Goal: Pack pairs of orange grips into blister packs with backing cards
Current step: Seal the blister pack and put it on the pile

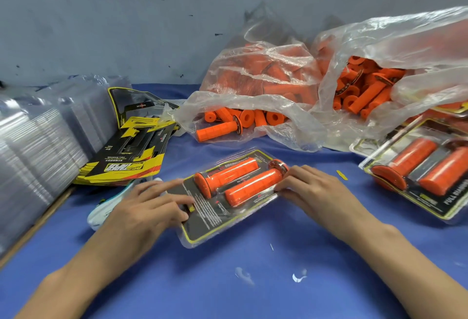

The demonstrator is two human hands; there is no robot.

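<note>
The blue cloth (228, 280) covers the table in front of you and carries everything else. At its far side lie two crumpled clear plastic bags, the left bag (258, 78) and the right bag (405, 48), both full of orange grips and both open towards you. One loose grip (216, 130) lies in the mouth of the left bag.

Along your left runs a leaning stack of clear blister shells (38, 146). At your right edge lie the finished packs (417, 174), overlapping, each showing two orange grips. Just beside the shells, a fanned pile of yellow and black backing cards (126, 156) rests on the cloth.

The blister pack (215, 220) you are working on lies flat in the middle, turned at an angle, with its dark card inside. Two grips sit side by side in it, the far grip (228, 174) and the near grip (250, 187), flanges at opposite ends.

Your left hand (149, 207) lies on the pack's left end, fingers nearly straight and spread, pressing down and gripping nothing. Your right hand (314, 189) touches the pack's right edge with lightly bent fingertips; it closes round nothing.

A white and teal object (106, 211) lies partly under your left hand. A small yellow scrap (342, 175) lies beyond your right hand.
</note>
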